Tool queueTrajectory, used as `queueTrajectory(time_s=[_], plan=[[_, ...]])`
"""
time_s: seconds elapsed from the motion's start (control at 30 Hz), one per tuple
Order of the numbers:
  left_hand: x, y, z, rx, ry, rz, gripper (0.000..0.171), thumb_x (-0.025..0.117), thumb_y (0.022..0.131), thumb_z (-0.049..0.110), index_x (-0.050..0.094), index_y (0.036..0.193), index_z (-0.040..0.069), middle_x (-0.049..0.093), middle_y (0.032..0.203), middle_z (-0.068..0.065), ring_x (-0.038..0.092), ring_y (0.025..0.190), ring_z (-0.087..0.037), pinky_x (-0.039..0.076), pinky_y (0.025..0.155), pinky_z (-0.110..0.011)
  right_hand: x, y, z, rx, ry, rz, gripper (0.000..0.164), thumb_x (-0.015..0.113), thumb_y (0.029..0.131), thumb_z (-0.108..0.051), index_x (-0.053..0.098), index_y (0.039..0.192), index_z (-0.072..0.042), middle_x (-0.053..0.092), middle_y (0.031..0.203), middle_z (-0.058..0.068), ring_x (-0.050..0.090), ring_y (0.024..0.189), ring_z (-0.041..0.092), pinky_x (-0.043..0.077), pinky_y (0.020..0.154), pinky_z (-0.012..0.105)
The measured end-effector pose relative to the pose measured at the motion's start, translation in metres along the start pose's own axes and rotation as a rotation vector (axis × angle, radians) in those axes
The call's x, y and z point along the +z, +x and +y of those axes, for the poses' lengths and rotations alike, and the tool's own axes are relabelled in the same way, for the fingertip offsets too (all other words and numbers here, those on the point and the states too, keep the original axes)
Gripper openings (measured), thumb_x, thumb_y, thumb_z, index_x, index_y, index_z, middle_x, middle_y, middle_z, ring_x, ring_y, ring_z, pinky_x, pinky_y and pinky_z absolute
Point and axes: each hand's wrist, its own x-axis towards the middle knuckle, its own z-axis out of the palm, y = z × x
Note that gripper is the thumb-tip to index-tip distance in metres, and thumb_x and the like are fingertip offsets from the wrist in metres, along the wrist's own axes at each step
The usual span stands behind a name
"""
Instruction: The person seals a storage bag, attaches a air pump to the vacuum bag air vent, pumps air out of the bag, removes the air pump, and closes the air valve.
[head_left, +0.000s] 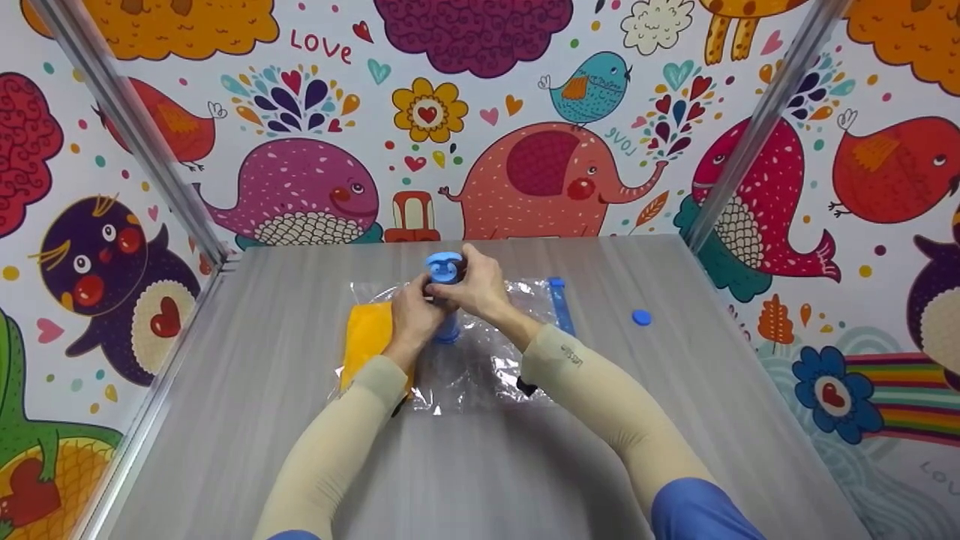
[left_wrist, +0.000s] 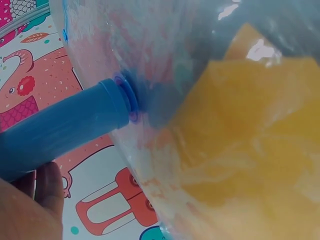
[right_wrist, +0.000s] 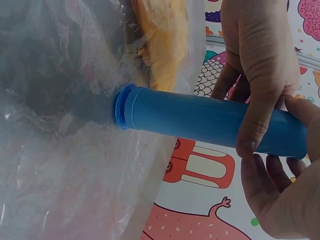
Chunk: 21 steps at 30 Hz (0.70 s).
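Standing roughly upright near the middle of the tabletop (head_left: 480,480), toward the far side, is a blue pump tube (right_wrist: 190,115), its base meeting a round blue valve (right_wrist: 120,106) on a clear plastic bag (head_left: 491,352). I see the left hand (head_left: 416,311) wrapped around the barrel, its thumb laid across it, and the right hand (head_left: 480,285) gripping just above, fingers and thumb curled about the upper end, below a blue top piece (head_left: 444,257). The bag lies flat, a soft yellow bundle (head_left: 367,330) inside its left side and a blue strip (head_left: 564,315) along its right edge; well to the right, apart from it, rests a small blue disc (head_left: 641,317). I judge the tube to be light, stiff plastic, smooth enough to slip under a loose grip. The barrel is where I would hold it, one hand steadying it square over the valve and the other near the top. The bag looks thin, slick and limp, so I expect any sideways lean to drag or crease it. I cannot tell whether the base is sealed to the valve or merely touching it.
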Motion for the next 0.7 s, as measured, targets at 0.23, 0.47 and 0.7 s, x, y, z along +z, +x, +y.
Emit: queueTrajectory(time_s=[0.23, 0.47, 0.7], plan=[[-0.001, 0.002, 0.001, -0.023, -0.024, -0.019, 0.045, 0.090, 0.092, 0.027, 0.079, 0.130, 0.005, 0.086, 0.121, -0.018, 0.082, 0.105, -0.038, 0.068, 0.105, -0.055, -0.004, 0.001, 0.005, -0.009, 0.041, -0.037, 0.058, 0.101, 0.083, -0.043, 0.068, 0.118, -0.009, 0.083, 0.118, 0.013, 0.080, 0.109, 0.030, 0.068, 0.097, 0.043], [-0.003, 0.007, 0.000, -0.013, -0.110, -0.068, 0.042, 0.088, 0.087, 0.024, 0.078, 0.120, 0.000, 0.085, 0.116, -0.023, 0.082, 0.104, -0.045, 0.068, 0.102, -0.059, -0.013, 0.005, 0.009, -0.071, 0.076, -0.097, 0.060, 0.100, 0.084, -0.040, 0.077, 0.127, -0.007, 0.085, 0.123, 0.015, 0.081, 0.117, 0.034, 0.065, 0.105, 0.047], [0.004, 0.014, -0.013, -0.013, -0.145, -0.142, 0.048, 0.087, 0.087, 0.026, 0.075, 0.126, 0.001, 0.084, 0.124, -0.021, 0.081, 0.109, -0.042, 0.065, 0.109, -0.059, -0.016, 0.007, 0.011, -0.124, 0.137, -0.175, 0.061, 0.096, 0.088, -0.025, 0.075, 0.140, -0.003, 0.082, 0.133, 0.018, 0.082, 0.119, 0.037, 0.068, 0.103, 0.044]])
